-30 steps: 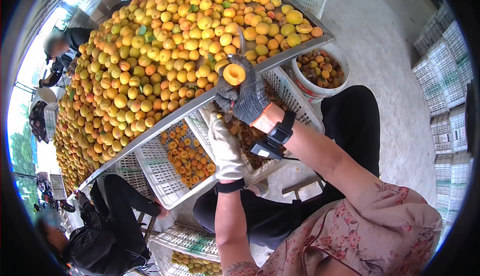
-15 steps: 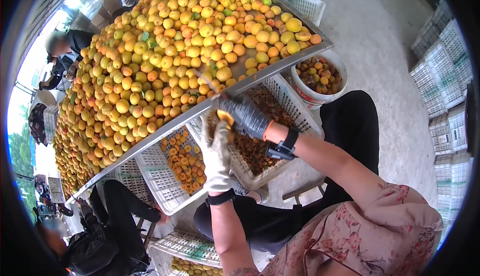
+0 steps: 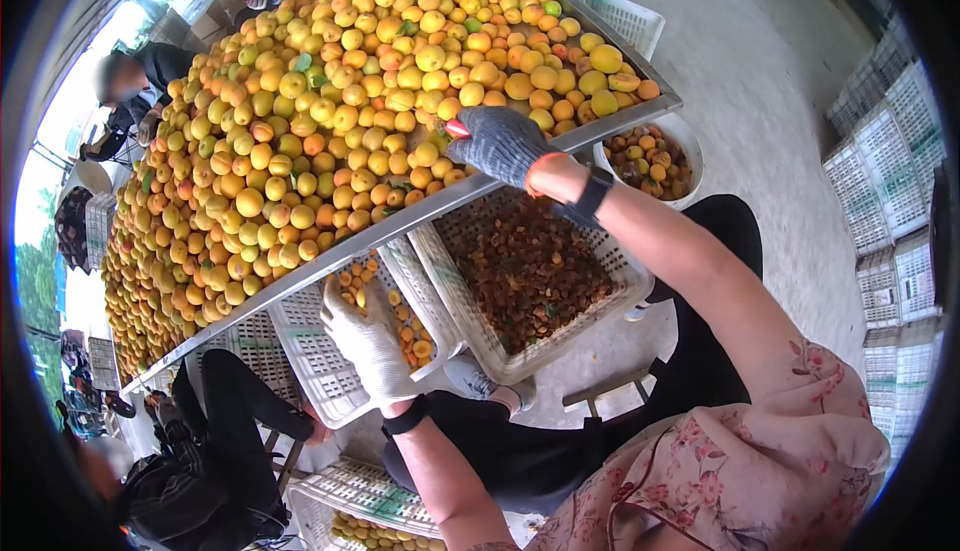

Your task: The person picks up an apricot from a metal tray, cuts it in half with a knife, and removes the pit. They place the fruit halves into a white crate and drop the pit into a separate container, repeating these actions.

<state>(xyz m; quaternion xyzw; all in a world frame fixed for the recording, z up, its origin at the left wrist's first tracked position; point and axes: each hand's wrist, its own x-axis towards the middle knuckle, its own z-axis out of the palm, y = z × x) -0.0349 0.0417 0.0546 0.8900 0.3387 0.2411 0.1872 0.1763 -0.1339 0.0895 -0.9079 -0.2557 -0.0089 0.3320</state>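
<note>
My left hand [image 3: 365, 341], in a white knit glove, is over the white crate [image 3: 318, 403] of halved apricots [image 3: 412, 336]. Its fingers and thumb are apart, with nothing visible in them. My right hand [image 3: 500, 141], in a dark grey glove, is at the metal table edge, beside whole apricots [image 3: 430, 58]. It is closed around the red handle of what looks like a small knife [image 3: 457, 129]; the blade cannot be made out. Below it, a second white crate [image 3: 590, 312] holds brown pits and scraps [image 3: 530, 266].
The metal table [image 3: 360, 238] is heaped with apricots. A white bucket [image 3: 690, 141] of fruit stands by its right corner. Other people sit along the left side. Stacked crates [image 3: 880, 181] line the right, and another crate [image 3: 365, 486] lies below.
My hands have come apart from the fruit they worked on together. The left has moved left and down over the crate of halves; the right has moved up and right to the heap.
</note>
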